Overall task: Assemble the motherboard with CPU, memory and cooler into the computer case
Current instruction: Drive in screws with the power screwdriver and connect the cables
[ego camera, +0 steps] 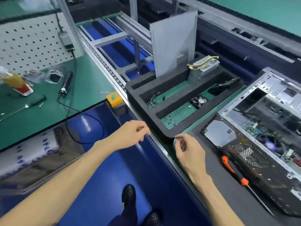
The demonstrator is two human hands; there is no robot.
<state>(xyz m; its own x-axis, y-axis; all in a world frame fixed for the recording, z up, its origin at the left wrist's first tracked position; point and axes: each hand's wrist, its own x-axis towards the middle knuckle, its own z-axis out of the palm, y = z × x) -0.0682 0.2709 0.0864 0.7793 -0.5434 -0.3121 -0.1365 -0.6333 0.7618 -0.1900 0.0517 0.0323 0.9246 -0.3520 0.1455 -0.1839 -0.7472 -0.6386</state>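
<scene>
Right-hand fingers (179,141) curled, maybe pinching something small, can't tell what. Left hand (132,132) loosely curled, holding nothing visible. Computer case (263,121) lies open to the right of the right hand (189,152), long axis running away up-right. Screwdriver (236,173) sits just right of that wrist. Foam tray (164,134) touches just ahead of the fingertips. My read: right hand is nearer, so it reaches.

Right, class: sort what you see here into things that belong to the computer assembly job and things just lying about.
Job: computer case; foam parts tray; small fan; loose screws; power supply; orange-handled screwdriver.

Lying about: drink bottle; yellow box; pegboard.
</scene>
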